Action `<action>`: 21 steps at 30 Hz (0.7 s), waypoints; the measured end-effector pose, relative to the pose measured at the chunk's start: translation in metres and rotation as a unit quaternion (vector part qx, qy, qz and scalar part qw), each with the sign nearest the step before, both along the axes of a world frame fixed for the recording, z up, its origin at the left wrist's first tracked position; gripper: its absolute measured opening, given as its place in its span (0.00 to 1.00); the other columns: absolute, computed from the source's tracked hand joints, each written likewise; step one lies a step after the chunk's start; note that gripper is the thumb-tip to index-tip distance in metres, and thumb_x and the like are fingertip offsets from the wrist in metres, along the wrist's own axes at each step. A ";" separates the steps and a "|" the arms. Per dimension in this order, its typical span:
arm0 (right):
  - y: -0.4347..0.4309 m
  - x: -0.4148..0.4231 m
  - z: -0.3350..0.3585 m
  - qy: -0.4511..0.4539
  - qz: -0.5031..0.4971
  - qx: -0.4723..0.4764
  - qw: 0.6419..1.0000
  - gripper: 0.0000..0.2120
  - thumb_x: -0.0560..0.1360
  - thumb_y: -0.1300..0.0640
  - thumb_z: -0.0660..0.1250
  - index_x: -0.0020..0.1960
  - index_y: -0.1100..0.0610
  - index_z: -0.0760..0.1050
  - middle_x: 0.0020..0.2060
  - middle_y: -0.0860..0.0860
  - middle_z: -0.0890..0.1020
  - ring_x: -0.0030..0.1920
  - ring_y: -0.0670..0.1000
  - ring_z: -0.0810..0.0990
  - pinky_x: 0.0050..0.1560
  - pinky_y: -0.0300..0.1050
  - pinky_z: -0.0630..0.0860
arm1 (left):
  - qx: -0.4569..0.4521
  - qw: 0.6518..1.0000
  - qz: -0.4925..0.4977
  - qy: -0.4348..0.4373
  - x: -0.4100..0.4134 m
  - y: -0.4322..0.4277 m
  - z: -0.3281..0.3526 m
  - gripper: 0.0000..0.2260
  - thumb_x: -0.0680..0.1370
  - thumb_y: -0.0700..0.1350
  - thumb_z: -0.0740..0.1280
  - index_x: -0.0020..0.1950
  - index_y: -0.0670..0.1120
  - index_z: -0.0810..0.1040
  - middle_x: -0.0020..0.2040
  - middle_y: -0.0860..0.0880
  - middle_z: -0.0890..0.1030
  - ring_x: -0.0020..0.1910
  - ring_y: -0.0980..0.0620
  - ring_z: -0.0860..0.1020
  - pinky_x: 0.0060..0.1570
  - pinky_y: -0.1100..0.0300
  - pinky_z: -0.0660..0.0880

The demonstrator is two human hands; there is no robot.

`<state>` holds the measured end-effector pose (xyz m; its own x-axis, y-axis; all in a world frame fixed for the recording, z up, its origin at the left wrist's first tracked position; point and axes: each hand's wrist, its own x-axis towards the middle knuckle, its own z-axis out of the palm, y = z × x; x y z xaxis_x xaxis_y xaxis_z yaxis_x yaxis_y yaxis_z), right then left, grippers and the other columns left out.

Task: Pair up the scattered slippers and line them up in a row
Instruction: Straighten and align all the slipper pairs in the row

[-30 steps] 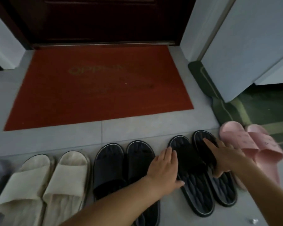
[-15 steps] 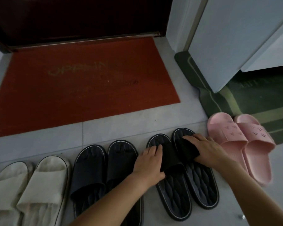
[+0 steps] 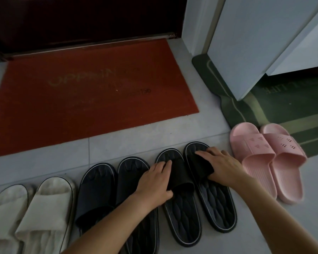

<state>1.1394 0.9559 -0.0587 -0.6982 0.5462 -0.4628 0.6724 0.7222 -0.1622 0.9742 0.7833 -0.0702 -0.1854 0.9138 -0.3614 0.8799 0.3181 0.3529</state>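
Four slipper pairs stood in a row on the floor (image 3: pixel 136 143), near a red mat (image 3: pixel 81 99): a cream pair (image 3: pixel 44 204), a navy pair (image 3: pixel 97 189), a black pair (image 3: pixel 184 213) and a pink pair (image 3: pixel 261 149). On the black pair, the left hand (image 3: pixel 155 182) lay on the left strap (image 3: pixel 180 173) and the right hand (image 3: pixel 226 165) on the right strap (image 3: pixel 200 162). Each grip was loose, with fingers nearly straight. Whether the thumbs hooked under, I could not tell.

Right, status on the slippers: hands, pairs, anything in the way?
Left hand, right hand: one on each strap of black pair. Cream pair, dark pair, pink pair alongside in a row. Nothing in the way.
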 end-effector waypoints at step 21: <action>0.008 0.054 0.001 0.130 -0.116 -0.058 0.983 0.46 0.64 0.41 0.73 0.74 0.41 0.53 0.74 0.51 0.59 0.72 0.57 0.62 0.70 0.51 0.65 | 0.082 0.996 0.002 -0.027 0.049 0.060 0.017 0.48 0.69 0.65 0.66 0.77 0.43 0.46 0.78 0.45 0.51 0.76 0.48 0.50 0.74 0.54 0.48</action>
<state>1.1930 0.9638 -0.0578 -0.6637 0.6588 -0.3542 0.7420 0.5203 -0.4227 1.0231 0.8428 -0.0527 -0.1738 0.9607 -0.2164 0.8571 0.2558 0.4471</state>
